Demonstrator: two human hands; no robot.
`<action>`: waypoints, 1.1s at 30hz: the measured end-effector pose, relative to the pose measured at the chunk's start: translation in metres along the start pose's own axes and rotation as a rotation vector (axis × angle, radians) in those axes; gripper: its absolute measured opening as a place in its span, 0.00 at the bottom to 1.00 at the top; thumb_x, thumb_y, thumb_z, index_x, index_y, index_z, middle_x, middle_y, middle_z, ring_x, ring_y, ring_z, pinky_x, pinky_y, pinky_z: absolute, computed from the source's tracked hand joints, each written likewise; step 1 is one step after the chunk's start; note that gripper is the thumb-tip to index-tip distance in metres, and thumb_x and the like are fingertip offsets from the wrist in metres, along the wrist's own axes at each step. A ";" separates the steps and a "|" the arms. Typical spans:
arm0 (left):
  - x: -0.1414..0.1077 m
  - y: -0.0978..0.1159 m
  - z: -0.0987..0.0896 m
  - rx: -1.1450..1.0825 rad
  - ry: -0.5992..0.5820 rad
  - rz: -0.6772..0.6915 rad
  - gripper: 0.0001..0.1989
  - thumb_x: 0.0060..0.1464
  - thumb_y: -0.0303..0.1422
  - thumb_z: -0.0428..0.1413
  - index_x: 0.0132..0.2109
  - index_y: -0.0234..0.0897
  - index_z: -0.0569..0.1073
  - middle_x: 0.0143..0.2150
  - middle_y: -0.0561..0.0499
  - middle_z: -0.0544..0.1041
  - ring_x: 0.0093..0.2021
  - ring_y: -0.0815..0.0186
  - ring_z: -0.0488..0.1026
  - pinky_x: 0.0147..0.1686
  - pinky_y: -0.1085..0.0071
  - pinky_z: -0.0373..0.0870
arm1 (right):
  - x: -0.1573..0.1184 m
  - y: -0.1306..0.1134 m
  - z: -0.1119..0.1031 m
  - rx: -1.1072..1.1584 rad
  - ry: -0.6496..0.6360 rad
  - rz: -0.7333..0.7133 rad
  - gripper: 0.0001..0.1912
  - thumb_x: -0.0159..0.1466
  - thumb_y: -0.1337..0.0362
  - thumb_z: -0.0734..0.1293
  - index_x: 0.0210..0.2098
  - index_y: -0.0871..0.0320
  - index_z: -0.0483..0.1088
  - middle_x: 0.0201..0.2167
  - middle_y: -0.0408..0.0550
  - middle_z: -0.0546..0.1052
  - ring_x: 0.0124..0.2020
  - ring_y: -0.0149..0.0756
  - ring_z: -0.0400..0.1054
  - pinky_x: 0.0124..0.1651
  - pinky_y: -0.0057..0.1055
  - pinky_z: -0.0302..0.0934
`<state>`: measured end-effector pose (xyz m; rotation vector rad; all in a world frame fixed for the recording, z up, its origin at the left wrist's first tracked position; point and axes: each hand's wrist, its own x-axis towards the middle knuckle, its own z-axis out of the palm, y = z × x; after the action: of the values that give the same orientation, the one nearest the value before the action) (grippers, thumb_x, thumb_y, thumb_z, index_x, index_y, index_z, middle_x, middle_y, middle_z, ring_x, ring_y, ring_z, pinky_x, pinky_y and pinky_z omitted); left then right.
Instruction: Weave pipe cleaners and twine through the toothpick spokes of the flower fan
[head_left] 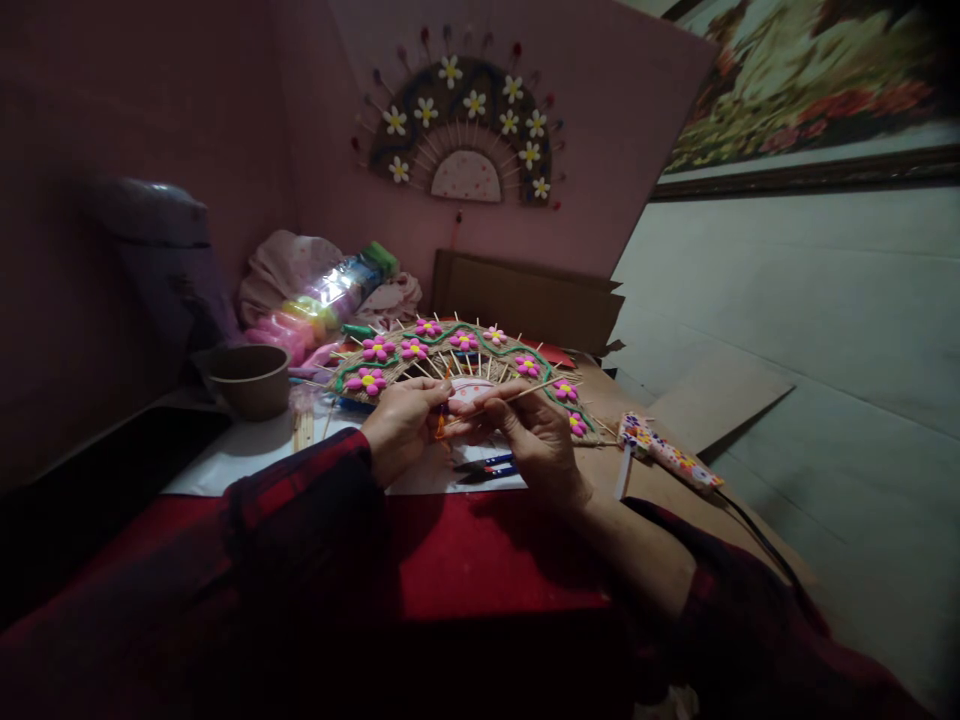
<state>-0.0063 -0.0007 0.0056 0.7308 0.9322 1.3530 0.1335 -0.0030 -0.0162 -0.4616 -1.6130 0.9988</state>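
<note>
Both hands meet in the middle, in front of a fan-shaped piece point(439, 345) with pink clay flowers, a green wavy line and thin sticks round its edge. My left hand point(405, 420) pinches some orange thread point(441, 425) between thumb and fingers. A thin wooden stick point(517, 397) slants up to the right, held between the thumb and fingers of my right hand point(536, 435); its lower end is near the thread. Just below the hands, dark-bladed scissors point(487, 468) with blue handles lie on white paper point(202, 465).
A brown bowl point(251, 380) and a bundle of small sticks point(303, 420) stand at left. Bagged coloured clay point(330, 295) lies behind. A flowered glue gun point(671, 455) with a cord rests at right. Another flowered fan point(457, 90) hangs on the pink board, above cardboard point(525, 300).
</note>
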 end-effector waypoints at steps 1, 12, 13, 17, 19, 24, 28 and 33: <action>0.000 0.000 0.000 -0.004 -0.008 0.002 0.12 0.56 0.17 0.48 0.25 0.30 0.65 0.19 0.50 0.70 0.18 0.71 0.68 0.19 0.77 0.66 | 0.000 0.001 0.000 -0.021 -0.008 -0.003 0.08 0.63 0.58 0.65 0.35 0.55 0.70 0.41 0.48 0.77 0.36 0.34 0.75 0.40 0.35 0.72; 0.002 0.001 -0.003 -0.015 -0.003 -0.028 0.10 0.57 0.19 0.48 0.28 0.31 0.66 0.20 0.50 0.70 0.16 0.71 0.68 0.16 0.78 0.65 | -0.008 -0.013 -0.001 0.013 -0.389 0.227 0.12 0.62 0.56 0.65 0.29 0.58 0.70 0.21 0.43 0.75 0.17 0.29 0.70 0.20 0.25 0.65; 0.002 0.002 -0.003 -0.017 -0.002 -0.029 0.10 0.57 0.20 0.48 0.28 0.32 0.66 0.19 0.50 0.70 0.16 0.71 0.68 0.16 0.78 0.66 | -0.008 -0.015 -0.002 0.023 -0.392 0.241 0.13 0.62 0.56 0.65 0.28 0.59 0.69 0.19 0.42 0.74 0.16 0.28 0.69 0.18 0.23 0.63; -0.001 0.003 -0.001 -0.003 0.018 -0.036 0.10 0.56 0.19 0.48 0.27 0.32 0.66 0.19 0.50 0.70 0.16 0.71 0.68 0.16 0.77 0.66 | -0.004 -0.017 -0.001 0.075 -0.257 0.173 0.13 0.62 0.55 0.65 0.29 0.58 0.70 0.23 0.44 0.76 0.20 0.29 0.72 0.22 0.26 0.68; -0.002 0.003 0.000 -0.008 0.022 -0.037 0.10 0.56 0.19 0.48 0.27 0.31 0.66 0.20 0.49 0.70 0.16 0.71 0.68 0.17 0.76 0.67 | -0.002 -0.015 0.001 0.063 -0.108 0.091 0.11 0.61 0.56 0.66 0.30 0.57 0.70 0.29 0.46 0.78 0.25 0.31 0.74 0.29 0.29 0.71; 0.000 0.002 -0.001 -0.037 0.011 -0.032 0.09 0.56 0.18 0.48 0.29 0.30 0.67 0.23 0.48 0.72 0.21 0.69 0.72 0.23 0.72 0.73 | 0.001 -0.010 0.003 0.011 0.020 0.031 0.10 0.61 0.56 0.66 0.33 0.57 0.70 0.36 0.48 0.79 0.32 0.34 0.76 0.37 0.34 0.73; 0.001 0.001 -0.002 -0.032 -0.001 -0.023 0.10 0.55 0.18 0.49 0.27 0.30 0.66 0.22 0.48 0.71 0.19 0.70 0.70 0.21 0.74 0.71 | 0.000 -0.004 0.002 0.003 0.003 0.021 0.09 0.63 0.57 0.64 0.35 0.56 0.70 0.38 0.48 0.78 0.33 0.33 0.76 0.39 0.34 0.73; -0.001 0.000 -0.001 -0.029 -0.006 -0.004 0.10 0.55 0.19 0.50 0.26 0.30 0.67 0.20 0.49 0.69 0.16 0.72 0.66 0.17 0.76 0.66 | 0.000 0.003 -0.001 -0.049 -0.038 0.030 0.09 0.62 0.57 0.65 0.35 0.55 0.72 0.44 0.49 0.76 0.41 0.36 0.74 0.39 0.35 0.74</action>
<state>-0.0073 -0.0015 0.0053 0.7105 0.9068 1.3572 0.1335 -0.0009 -0.0187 -0.5044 -1.6713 0.9976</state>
